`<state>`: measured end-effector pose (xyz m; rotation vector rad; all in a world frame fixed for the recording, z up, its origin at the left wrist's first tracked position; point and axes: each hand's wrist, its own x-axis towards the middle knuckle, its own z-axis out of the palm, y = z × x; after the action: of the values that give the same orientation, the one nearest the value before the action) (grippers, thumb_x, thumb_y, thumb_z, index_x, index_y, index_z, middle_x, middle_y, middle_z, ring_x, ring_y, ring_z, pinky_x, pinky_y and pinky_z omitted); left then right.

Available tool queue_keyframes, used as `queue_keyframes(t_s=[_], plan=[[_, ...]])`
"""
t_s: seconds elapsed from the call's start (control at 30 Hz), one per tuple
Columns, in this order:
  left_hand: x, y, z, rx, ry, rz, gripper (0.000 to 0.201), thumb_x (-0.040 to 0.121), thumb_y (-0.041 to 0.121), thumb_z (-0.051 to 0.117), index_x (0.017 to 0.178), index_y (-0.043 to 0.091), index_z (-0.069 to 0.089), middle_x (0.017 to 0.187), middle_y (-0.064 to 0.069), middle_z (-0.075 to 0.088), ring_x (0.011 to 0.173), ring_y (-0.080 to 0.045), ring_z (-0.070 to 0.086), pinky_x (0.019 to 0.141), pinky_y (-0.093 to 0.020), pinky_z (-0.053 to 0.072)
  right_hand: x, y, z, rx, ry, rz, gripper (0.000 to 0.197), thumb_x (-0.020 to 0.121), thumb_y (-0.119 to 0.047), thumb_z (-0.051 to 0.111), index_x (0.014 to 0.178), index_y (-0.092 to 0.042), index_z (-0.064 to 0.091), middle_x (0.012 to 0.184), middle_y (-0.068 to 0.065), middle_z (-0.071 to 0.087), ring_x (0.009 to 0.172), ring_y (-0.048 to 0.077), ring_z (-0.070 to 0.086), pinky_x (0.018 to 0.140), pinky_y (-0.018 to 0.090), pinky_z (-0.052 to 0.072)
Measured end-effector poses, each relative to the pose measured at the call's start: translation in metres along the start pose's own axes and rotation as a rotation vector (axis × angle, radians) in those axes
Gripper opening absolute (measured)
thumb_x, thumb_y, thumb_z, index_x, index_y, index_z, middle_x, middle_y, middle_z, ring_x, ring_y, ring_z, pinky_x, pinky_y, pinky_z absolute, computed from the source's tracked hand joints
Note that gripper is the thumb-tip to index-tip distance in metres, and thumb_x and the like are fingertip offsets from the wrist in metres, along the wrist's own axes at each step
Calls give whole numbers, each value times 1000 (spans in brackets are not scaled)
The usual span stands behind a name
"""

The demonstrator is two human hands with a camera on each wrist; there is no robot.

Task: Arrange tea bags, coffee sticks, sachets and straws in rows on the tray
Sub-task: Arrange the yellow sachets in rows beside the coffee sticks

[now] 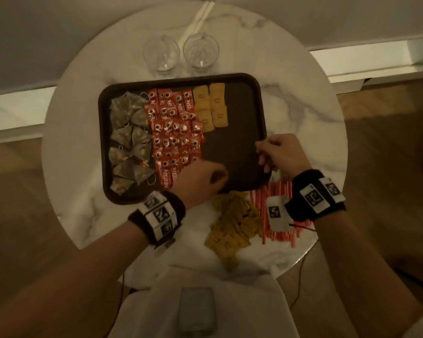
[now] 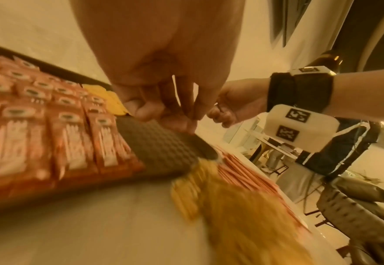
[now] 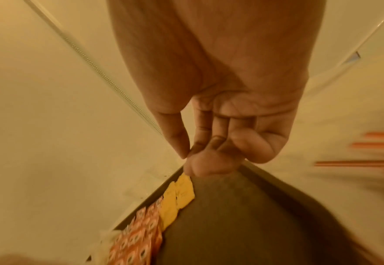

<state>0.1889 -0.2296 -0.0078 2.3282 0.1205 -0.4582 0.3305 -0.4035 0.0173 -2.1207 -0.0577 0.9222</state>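
Yellow sachets are the concern here, and we start at our left hand, low centre of the head view, fingers curled with tips together over the tray's near edge; we cannot tell if it pinches anything. Our right hand, loosely curled and holding nothing we can see, rests on the tray's right rim. The loose sachet pile lies just below the left hand, off the tray on the marble table. Two short sachet rows run lengthwise towards the tray's upper edge. We judge the left hand nearer the pile.
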Motion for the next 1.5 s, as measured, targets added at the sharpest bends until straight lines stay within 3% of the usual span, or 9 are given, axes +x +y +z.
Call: queue_keyframes(t_s=[0.1, 0.23, 0.53, 0.67, 0.83, 1.13, 1.23, 1.37, 1.5], plan=[[-42, -3, 36, 27, -86, -168, 17, 94, 31, 58, 103, 23, 69, 95, 9, 67, 82, -8, 62, 73, -25, 50, -45, 35, -1, -103, -9, 11, 23, 94, -24, 62, 78, -9, 68, 63, 6, 66, 51, 16, 59, 52, 21, 50], [-77, -5, 69, 54, -97, -362, 35, 88, 42, 63, 117, 24, 60, 109, 4, 59, 98, -15, 57, 80, -30, 47, -93, 81, 23, -302, -134, 1, 16, 89, -36, 67, 85, -20, 64, 75, -5, 64, 65, 9, 60, 60, 23, 48], [-99, 23, 123, 205, 30, -379, 66, 78, 56, 67, 130, 25, 41, 123, 0, 41, 108, -20, 46, 72, -34, 47, -110, 125, 59, -421, -131, -195, 14, 87, -29, 69, 89, -17, 62, 70, -11, 54, 62, 1, 49, 58, 18, 36], [-102, 26, 138, 89, 119, -440, 67, 77, 47, 72, 133, 24, 41, 124, 2, 45, 111, -20, 46, 81, -38, 50, -110, 127, 64, -447, -106, -242, 15, 88, -23, 68, 97, -11, 65, 77, -6, 56, 64, 2, 47, 56, 10, 30], [-104, 18, 135, -100, 167, -463, 36, 80, 24, 73, 113, 17, 58, 104, -3, 56, 98, -22, 55, 81, -34, 48, -113, 122, 64, -361, -106, -224, 19, 84, -14, 72, 102, -9, 65, 76, -4, 54, 70, 10, 51, 60, 13, 36], [-130, -10, 107, -439, 294, -544, 25, 70, 24, 85, 82, 20, 63, 81, 0, 63, 76, -16, 59, 68, -30, 51, -127, 120, 61, -270, -101, -234, 6, 87, -13, 64, 92, -16, 65, 82, 5, 67, 76, 22, 66, 76, 47, 57], [-139, -16, 91, -667, 339, -586, 32, 70, 23, 86, 93, 12, 67, 89, -9, 71, 75, -20, 67, 67, -35, 59, -134, 105, 74, -187, -226, -215, 7, 89, -19, 67, 95, -16, 68, 85, 7, 69, 79, 25, 68, 79, 45, 57], [-141, -3, 68, -893, 405, -515, 35, 82, 12, 75, 114, 10, 62, 93, -5, 72, 67, -7, 69, 55, -22, 55, -132, 83, 92, -101, -287, -154, 30, 86, -32, 72, 110, -17, 66, 95, 4, 69, 85, 21, 69, 81, 42, 58], [-134, 4, 63, -967, 393, -457, 35, 86, 13, 71, 120, 9, 64, 93, -4, 72, 67, -4, 69, 53, -18, 51, -132, 58, 100, 27, -363, -146, 30, 87, -25, 72, 114, -15, 63, 92, 5, 73, 70, 12, 70, 64, 27, 57]])
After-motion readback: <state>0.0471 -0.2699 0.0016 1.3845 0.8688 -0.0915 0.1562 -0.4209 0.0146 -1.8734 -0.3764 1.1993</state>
